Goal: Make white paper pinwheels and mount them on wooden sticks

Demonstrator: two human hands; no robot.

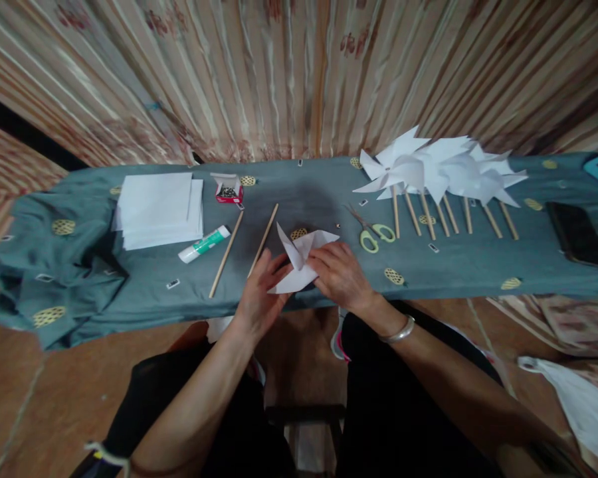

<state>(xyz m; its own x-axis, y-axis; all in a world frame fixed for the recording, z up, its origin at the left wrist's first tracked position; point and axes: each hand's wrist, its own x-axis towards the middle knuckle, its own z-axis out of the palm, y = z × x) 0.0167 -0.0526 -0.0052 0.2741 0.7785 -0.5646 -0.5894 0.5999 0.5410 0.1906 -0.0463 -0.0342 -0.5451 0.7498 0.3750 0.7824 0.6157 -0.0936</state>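
Observation:
A white paper pinwheel (295,280) with curled blades is held between my hands over the front of the cloth-covered table. My left hand (260,292) supports its left side, the fingers partly behind the paper. My right hand (341,271) closes on the right side, fingertips pressed near its middle. Left of my hands lie two wooden sticks, one stick (264,240) close to my left fingers and another stick (226,255) further off. Green-handled scissors (369,232) lie just beyond my right hand.
At the back right, several finished pinwheels (428,169) on sticks lie overlapping. A black phone (579,234) lies at the right. Toward the left are a paper stack (154,206), a glue stick (204,243) and an open red box of small metal pins (228,191). A curtain (289,86) hangs behind.

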